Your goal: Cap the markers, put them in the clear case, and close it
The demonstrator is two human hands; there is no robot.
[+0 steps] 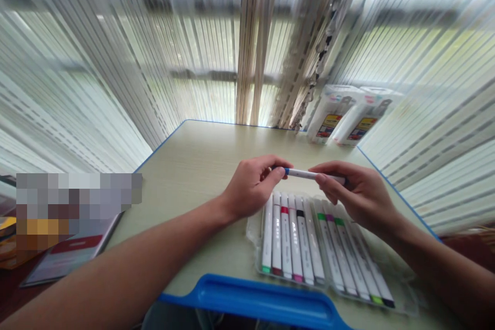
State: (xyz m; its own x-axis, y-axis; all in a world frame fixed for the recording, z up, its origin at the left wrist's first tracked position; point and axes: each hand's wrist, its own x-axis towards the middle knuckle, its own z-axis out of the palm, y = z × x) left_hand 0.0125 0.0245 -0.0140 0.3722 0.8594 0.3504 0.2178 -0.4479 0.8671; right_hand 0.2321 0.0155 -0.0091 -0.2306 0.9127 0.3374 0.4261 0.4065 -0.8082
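Observation:
Above the desk I hold a white marker (303, 174) level between both hands. Its blue-banded end is pinched by the thumb and fingers of my left hand (255, 183). My right hand (353, 185) grips the other end, with the thumb below and the fingers on top. Beneath my hands lies an opened clear plastic case (258, 260) with two rows of white markers (296, 247). Their ends and bands show green, red, pink, black and purple. Part of the right-hand row is hidden behind my right hand.
Two clear upright packages (328, 113) with yellow and red labels stand at the desk's back right corner. The pale desk (162, 206) has a blue edge and a blue front trough (259, 299). Striped curtains (209, 41) hang behind it. A flat booklet (69, 258) lies at left, partly blurred out.

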